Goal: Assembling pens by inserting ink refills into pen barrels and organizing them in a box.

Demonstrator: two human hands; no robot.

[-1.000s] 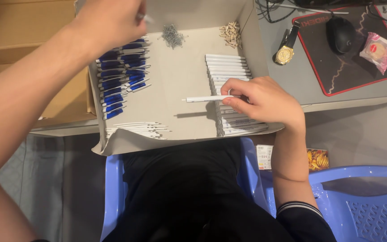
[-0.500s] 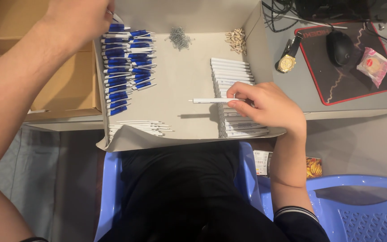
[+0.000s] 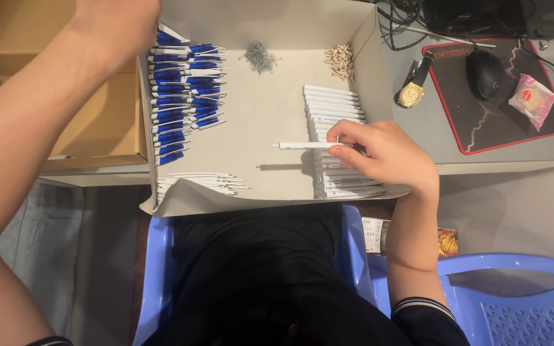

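Note:
My right hand (image 3: 386, 157) pinches a white pen barrel (image 3: 306, 145) by its right end and holds it level over the open cardboard tray (image 3: 264, 115). Under this hand lies a neat stack of white pen barrels (image 3: 331, 102). My left hand (image 3: 117, 22) reaches to the far left corner of the tray, at the top of a pile of blue-and-white pen parts (image 3: 181, 96). I see it from the back, so its fingers are hidden. A bundle of thin white refills (image 3: 203, 182) lies at the tray's near left.
Small metal springs (image 3: 260, 54) and a heap of tiny beige parts (image 3: 340, 59) lie at the tray's far side. A brown cardboard box (image 3: 97, 122) stands to the left. On the right are a wristwatch (image 3: 411, 93), a mouse (image 3: 485, 74) on a pad, a pink wrapped snack (image 3: 532, 97) and a blue plastic chair (image 3: 514, 288).
My left hand has drifted left to the far end of the blue pile. My right hand keeps the white barrel in about the same spot. The view has tilted slightly.

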